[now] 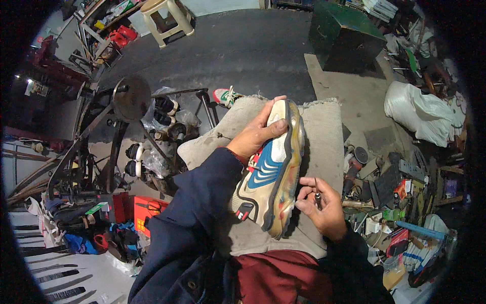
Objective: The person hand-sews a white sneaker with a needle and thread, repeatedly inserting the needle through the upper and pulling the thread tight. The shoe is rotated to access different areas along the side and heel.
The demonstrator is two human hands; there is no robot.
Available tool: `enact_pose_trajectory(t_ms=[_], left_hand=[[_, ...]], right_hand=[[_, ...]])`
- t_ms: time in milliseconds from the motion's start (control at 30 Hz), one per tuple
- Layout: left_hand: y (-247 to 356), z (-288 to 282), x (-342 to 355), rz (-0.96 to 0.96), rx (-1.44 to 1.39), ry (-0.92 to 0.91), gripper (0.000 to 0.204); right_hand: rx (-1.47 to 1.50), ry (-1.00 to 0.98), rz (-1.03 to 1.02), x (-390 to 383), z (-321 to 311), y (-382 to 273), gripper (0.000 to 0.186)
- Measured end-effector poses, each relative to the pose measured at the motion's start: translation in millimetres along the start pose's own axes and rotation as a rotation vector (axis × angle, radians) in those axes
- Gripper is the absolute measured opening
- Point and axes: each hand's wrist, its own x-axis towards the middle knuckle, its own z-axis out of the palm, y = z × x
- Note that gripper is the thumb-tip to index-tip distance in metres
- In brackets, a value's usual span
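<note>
A beige sneaker (267, 172) with blue side panels, red details and a clear yellowish sole (284, 195) lies on its side over my lap, toe pointing away. My left hand (259, 133) is closed round its toe end, the thumb pressed on the upper. Beside the sole, to its right, my right hand (324, 206) pinches a small awl (317, 195) with a dark handle and a thin tip pointing up. The awl's tip is apart from the shoe. Beneath both hands a greyish-beige cloth (324, 137) covers my lap.
At left stands a black iron machine with a round wheel (131, 99), several shoes and plastic bags near its foot. Another sneaker (226, 97) shows beyond the cloth. Tools and scraps crowd the right, near a white sack (422, 114). Farther off are a green box (347, 38) and a stool (166, 20).
</note>
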Motion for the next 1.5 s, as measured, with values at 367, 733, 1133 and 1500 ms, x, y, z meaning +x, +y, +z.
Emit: enact_pose_trajectory(t_ms=[367, 733, 1133, 1500], left_hand=[[7, 10, 3, 0.042, 0.174, -0.057, 0.113], [5, 5, -1, 0.061, 0.094, -0.079, 0.103], [-1, 3, 0, 0.113, 0.106, -0.093, 0.103], [-4, 0, -1, 0.123, 0.076, -0.091, 0.095]], right_hand=[[-0.150, 0.303, -0.298, 73, -33, -42, 0.034], [-0.249, 0.009, -0.131, 132, -54, -67, 0.017], [-0.094, -0.003, -0.082, 139, -45, -66, 0.016], [0.025, -0.115, 0.272, 60, -18, -84, 0.019]])
